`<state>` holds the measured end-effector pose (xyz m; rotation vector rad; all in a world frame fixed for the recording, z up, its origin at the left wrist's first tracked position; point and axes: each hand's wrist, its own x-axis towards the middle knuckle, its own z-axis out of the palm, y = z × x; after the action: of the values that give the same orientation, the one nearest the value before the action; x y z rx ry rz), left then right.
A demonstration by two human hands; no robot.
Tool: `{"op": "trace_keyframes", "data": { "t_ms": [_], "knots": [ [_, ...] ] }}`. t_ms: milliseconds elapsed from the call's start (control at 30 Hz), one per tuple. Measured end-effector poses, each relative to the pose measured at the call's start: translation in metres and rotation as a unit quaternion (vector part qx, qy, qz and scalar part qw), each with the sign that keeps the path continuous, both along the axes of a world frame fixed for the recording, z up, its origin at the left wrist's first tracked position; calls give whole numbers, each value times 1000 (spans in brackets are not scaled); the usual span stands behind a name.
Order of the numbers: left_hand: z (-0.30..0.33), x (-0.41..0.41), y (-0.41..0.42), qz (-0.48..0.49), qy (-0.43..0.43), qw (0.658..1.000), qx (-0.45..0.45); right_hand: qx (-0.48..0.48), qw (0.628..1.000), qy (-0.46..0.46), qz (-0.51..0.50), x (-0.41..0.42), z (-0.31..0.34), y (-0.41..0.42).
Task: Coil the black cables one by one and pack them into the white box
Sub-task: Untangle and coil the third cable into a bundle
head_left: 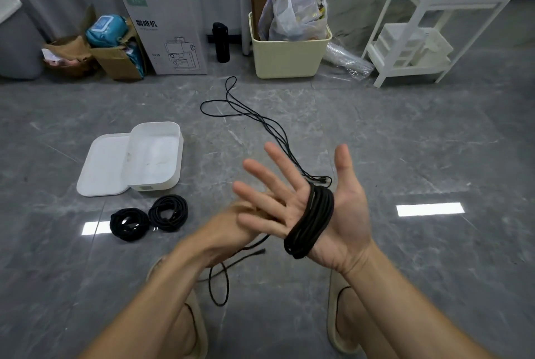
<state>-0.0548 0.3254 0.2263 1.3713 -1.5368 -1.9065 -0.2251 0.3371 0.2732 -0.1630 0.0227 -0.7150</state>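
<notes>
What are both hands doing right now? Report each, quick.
Left hand: blurred behind the right palm; grip cannot be told.
Right hand: open, fingers straight, black cable coiled around the palm.

cables (311, 221) black; box (156, 156) white; floor (405, 141) grey marbled; bin (288, 54) cream

Cable wrapped round right hand (327, 208), palm up, fingers straight.
Black cable (311, 219) loops across the palm between thumb and fingers — loose tail drops to the floor (405, 138). Left hand (231, 228) blurred, just beneath the right fingers. Two coiled cables (149, 216) lie beside the open white box (155, 156); another uncoiled cable (246, 111) trails beyond.
</notes>
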Motion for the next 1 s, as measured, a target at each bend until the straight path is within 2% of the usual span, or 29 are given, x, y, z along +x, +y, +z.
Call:
{"op": "trace_keyframes", "data": {
  "t_ms": [67, 233, 500, 667, 800, 933, 1000],
  "knots": [
    [12, -8, 0, 12, 24, 999, 24, 17, 999, 15, -48, -5, 0, -4],
    [49, -21, 6, -34, 115, 990, 78, 41, 981, 104, -157, -18, 1, -14],
    [52, -17, 4, -33, 95, 992, 81, 40, 941, 223, -251, -23, 7, -19],
    [62, -14, 4, -58, 29, 997, 50, -31, 906, 342, -248, -21, 9, -20],
    [69, -10, 3, -47, 9, 999, 8, -101, 855, 451, -236, -25, 3, -22],
    [77, -9, 2, -32, 11, 999, -43, -150, 812, 541, -161, -23, -8, -21],
    [79, -7, 2, -19, 28, 998, -58, -159, 805, 563, -95, -21, -14, -19]
  ]
}}
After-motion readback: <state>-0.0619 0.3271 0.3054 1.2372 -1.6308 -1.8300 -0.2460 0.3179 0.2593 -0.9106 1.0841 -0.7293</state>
